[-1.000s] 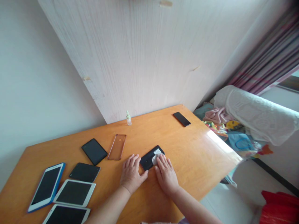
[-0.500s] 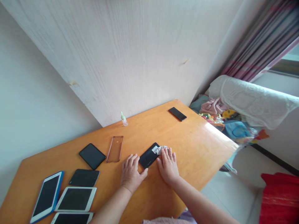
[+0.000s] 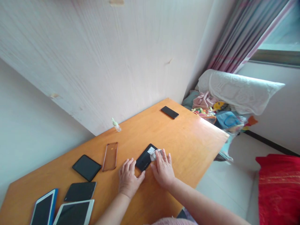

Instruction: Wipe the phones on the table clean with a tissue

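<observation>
A black phone [image 3: 143, 159] lies back side up at a slant on the wooden table, a white label near its far end. My left hand [image 3: 130, 178] steadies its near left end, fingers at one edge and thumb at the other. Under the fingers of my right hand [image 3: 163, 168], a crumpled grey-white cloth or tissue [image 3: 153, 155] is pressed against the phone's right side, beside the label. My right fingers are fairly straight and partly hide the cloth.
Left of my hands lie a clear brownish phone case [image 3: 110, 157], a black tablet [image 3: 87, 167], a dark device [image 3: 80, 191], a white device [image 3: 73, 214] and a blue-edged one [image 3: 44, 207]. A small dropper bottle [image 3: 116, 125] and another phone [image 3: 170, 112] are farther back.
The camera view has shifted, so the table sits farther left. My right hand and the cloth have slid slightly along the phone toward its near end. My left hand stays at the phone.
</observation>
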A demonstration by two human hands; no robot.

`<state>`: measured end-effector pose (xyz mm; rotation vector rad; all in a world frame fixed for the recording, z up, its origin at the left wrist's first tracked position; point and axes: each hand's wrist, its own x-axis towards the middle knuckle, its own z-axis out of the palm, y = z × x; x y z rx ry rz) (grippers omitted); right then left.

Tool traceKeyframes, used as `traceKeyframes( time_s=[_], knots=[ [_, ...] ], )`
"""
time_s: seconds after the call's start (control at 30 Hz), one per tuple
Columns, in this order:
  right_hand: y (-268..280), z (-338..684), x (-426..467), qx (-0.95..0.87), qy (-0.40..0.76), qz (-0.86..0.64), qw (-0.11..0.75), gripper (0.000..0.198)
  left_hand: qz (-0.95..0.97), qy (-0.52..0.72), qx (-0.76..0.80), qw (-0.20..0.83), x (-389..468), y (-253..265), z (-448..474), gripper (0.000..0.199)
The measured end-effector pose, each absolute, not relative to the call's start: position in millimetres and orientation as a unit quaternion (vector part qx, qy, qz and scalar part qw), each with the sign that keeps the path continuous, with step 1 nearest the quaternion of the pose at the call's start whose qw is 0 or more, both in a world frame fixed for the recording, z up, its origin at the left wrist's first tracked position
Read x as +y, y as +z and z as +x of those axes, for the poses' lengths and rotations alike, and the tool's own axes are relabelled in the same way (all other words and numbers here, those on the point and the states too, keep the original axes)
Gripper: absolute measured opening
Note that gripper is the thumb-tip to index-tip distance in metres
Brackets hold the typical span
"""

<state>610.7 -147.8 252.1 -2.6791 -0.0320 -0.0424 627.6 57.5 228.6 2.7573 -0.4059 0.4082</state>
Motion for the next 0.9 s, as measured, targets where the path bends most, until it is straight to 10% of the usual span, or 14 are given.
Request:
traceKeyframes(
  time_s=[0.9],
  knots=[
    [242,595,-165,-0.001,-0.063,-0.963,0.261,0.059,0.909,0.096,-0.397,0.08,35,231,673,0.063]
  ],
)
